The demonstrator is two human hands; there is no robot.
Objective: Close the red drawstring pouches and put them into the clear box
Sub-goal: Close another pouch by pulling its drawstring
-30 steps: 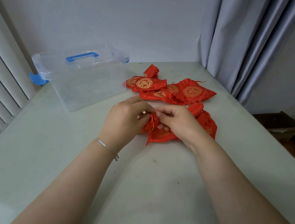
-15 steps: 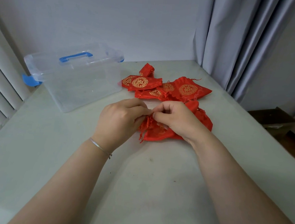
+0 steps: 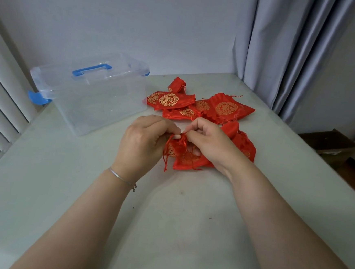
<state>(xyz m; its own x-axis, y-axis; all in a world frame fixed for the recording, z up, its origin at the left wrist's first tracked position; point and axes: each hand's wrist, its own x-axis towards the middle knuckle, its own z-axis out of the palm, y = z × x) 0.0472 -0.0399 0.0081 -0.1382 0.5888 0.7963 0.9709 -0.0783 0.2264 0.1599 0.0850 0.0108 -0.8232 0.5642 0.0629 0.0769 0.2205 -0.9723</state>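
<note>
Both hands meet mid-bench: the left hand (image 3: 142, 140) and right hand (image 3: 211, 143) each pinch the cords of one red pouch (image 3: 188, 159), apparently drawing its mouth shut. Other pouches (image 3: 198, 106) lie heaped just beyond, seemingly unpacked. At far left the clear box (image 3: 94, 102) looks empty, so nearly everything remains. A grey curtain (image 3: 295, 54) hangs far right; nothing blocks the way to the box.

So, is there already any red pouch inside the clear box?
No, the clear box holds nothing red; every red pouch lies on the table outside it.
</note>
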